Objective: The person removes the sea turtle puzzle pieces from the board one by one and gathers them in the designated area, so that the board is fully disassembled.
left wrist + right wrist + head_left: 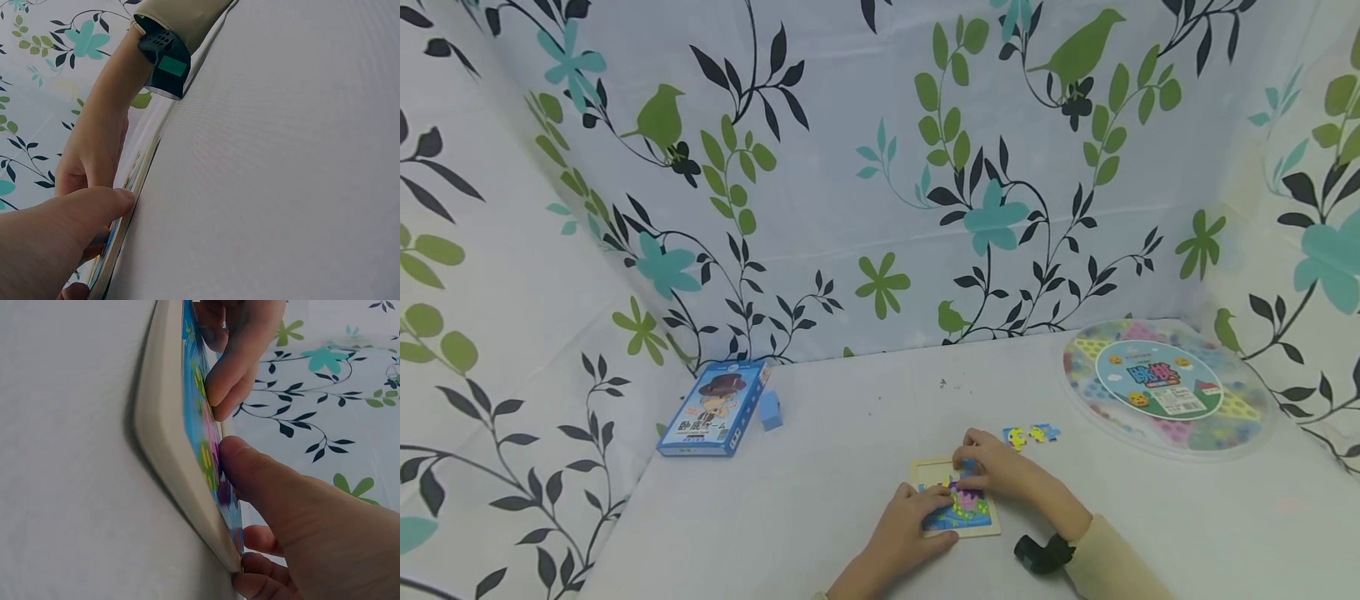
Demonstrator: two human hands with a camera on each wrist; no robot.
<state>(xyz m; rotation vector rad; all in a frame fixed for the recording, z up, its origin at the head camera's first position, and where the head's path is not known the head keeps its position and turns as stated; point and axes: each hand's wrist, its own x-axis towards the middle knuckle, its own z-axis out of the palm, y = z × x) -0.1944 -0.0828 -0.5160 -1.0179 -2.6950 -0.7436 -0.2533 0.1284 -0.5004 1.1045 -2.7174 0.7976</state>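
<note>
A small jigsaw puzzle [967,518] lies in a pale wooden frame on the white table, its pieces blue, pink, purple and yellow-green. My left hand [904,527] grips the frame's left side, thumb along the near edge and fingers over the pieces. From the far right, my right hand [1006,472] holds the puzzle. In the right wrist view the right thumb [250,465] presses on the pieces while the other fingers curl at the frame's edge. Part of the picture is hidden under both hands. Loose puzzle pieces [1018,438] lie just beyond the right hand.
A blue game box [713,408] lies at the back left, with a small light-blue block [771,410] beside it. At the back right is a large round clear package [1172,390] with colourful contents. Leaf-patterned cloth [820,208] hangs behind and at the sides.
</note>
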